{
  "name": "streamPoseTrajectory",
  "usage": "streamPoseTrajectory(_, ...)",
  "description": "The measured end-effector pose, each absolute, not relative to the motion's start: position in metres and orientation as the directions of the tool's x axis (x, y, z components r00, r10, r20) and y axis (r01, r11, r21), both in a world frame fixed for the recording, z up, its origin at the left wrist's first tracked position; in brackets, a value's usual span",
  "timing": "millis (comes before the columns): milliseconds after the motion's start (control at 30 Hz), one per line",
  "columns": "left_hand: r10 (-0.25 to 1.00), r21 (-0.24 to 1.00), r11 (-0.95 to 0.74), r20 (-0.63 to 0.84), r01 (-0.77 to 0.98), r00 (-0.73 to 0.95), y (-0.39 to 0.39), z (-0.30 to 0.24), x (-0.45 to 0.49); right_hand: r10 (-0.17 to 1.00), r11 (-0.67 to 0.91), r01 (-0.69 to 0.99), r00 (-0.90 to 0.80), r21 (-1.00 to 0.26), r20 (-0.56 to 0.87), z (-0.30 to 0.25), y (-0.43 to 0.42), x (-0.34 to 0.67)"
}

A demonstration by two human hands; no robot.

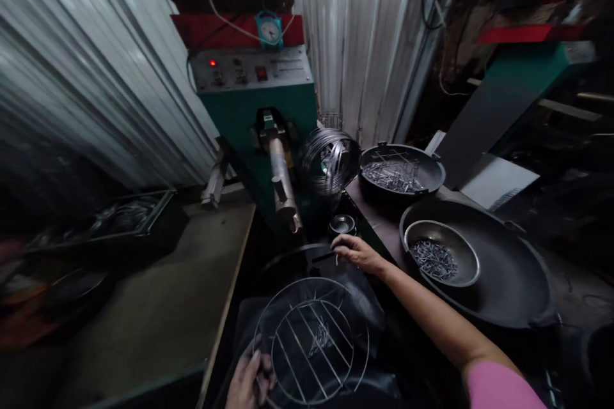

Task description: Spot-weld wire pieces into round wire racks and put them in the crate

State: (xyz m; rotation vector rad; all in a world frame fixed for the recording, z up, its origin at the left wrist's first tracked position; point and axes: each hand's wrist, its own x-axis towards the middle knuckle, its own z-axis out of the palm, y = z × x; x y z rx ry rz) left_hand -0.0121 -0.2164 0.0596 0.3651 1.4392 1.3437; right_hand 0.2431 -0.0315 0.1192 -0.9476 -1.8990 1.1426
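My left hand (pixel 250 376) is closed on the rim of a round wire rack (pixel 313 353), which has two rings and several parallel bars. The rack is held tilted over a dark cloth, with a small heap of short metal pieces (pixel 321 335) showing through its bars. My right hand (pixel 359 253) is raised beyond the rack, its fingers pinched together. A short, thin metal piece (pixel 337 260) pokes down below those fingertips. Just past them stands a small round metal cup (pixel 342 224). In front is a green welding machine (pixel 259 99) with a projecting metal arm (pixel 282 176).
A wire coil (pixel 330 162) hangs beside the machine. To the right are a black pan (pixel 436 172) of metal pieces and a large black pan (pixel 508 268) with a steel bowl (pixel 472 262) inside. A board (pixel 192 287) and a metal-filled tray (pixel 158 211) lie left.
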Motion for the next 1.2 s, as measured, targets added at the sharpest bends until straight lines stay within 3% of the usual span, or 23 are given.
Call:
streamPoseTrajectory(133, 0.795, 0.790, 0.284, -0.511, -0.543, -0.328, -0.217, 0.070, -0.008, 0.721, 0.673, 0.337, -0.496, -0.659, 0.483, 0.146, -0.047, 0.241)
streamPoseTrajectory(267, 0.830, 0.758, 0.234, -0.482, -0.609, -0.281, -0.215, 0.072, -0.008, 0.607, 0.760, 0.538, -0.385, -0.366, 0.695, 0.185, -0.082, 0.260)
streamPoseTrajectory(300, 0.836, 0.743, 0.232, -0.482, -0.628, -0.261, -0.215, 0.072, -0.009, 0.595, 0.747, 0.565, -0.334, -0.350, 0.730, 0.195, -0.092, 0.264)
streamPoseTrajectory(367, 0.846, 0.705, 0.239, -0.488, -0.667, -0.213, -0.214, 0.073, -0.010, 0.635, 0.696, 0.564, -0.194, -0.445, 0.748, 0.213, -0.106, 0.269)
streamPoseTrajectory(433, 0.858, 0.668, 0.252, -0.489, -0.701, -0.158, -0.211, 0.075, -0.010, 0.773, 0.578, 0.451, -0.037, -0.680, 0.633, 0.221, -0.110, 0.267)
streamPoseTrajectory(533, 0.880, 0.641, 0.237, -0.461, -0.730, -0.119, -0.206, 0.083, -0.008, 0.981, 0.190, 0.148, 0.001, -0.971, 0.192, 0.204, -0.094, 0.248)
streamPoseTrajectory(600, 0.894, 0.629, 0.221, -0.436, -0.745, -0.103, -0.203, 0.088, -0.005, 0.990, -0.120, 0.055, -0.074, -0.991, -0.124, 0.177, -0.079, 0.231)
streamPoseTrajectory(667, 0.907, 0.614, 0.206, -0.412, -0.762, -0.087, -0.202, 0.093, -0.002, 0.928, -0.348, 0.107, -0.104, -0.931, -0.359, 0.144, -0.068, 0.217)
streamPoseTrajectory(767, 0.914, 0.592, 0.192, -0.398, -0.782, -0.077, -0.203, 0.097, 0.002, 0.852, -0.496, 0.251, -0.040, -0.831, -0.521, 0.102, -0.063, 0.208)
streamPoseTrajectory(867, 0.905, 0.581, 0.191, -0.417, -0.791, -0.088, -0.205, 0.098, 0.003, 0.833, -0.514, 0.381, 0.008, -0.769, -0.553, 0.078, -0.066, 0.212)
streamPoseTrajectory(967, 0.886, 0.574, 0.207, -0.454, -0.792, -0.098, -0.205, 0.099, 0.004, 0.874, -0.400, 0.544, -0.017, -0.738, -0.486, 0.066, -0.067, 0.221)
streamPoseTrajectory(1133, 0.840, 0.598, 0.257, -0.527, -0.760, -0.130, -0.192, 0.105, 0.007, 0.958, -0.159, 0.663, -0.075, -0.732, -0.276, 0.066, -0.059, 0.232)
streamPoseTrajectory(1200, 0.805, 0.569, 0.260, -0.573, -0.780, -0.150, -0.180, 0.111, 0.006, 0.994, 0.001, 0.664, -0.081, -0.748, -0.071, 0.083, -0.061, 0.234)
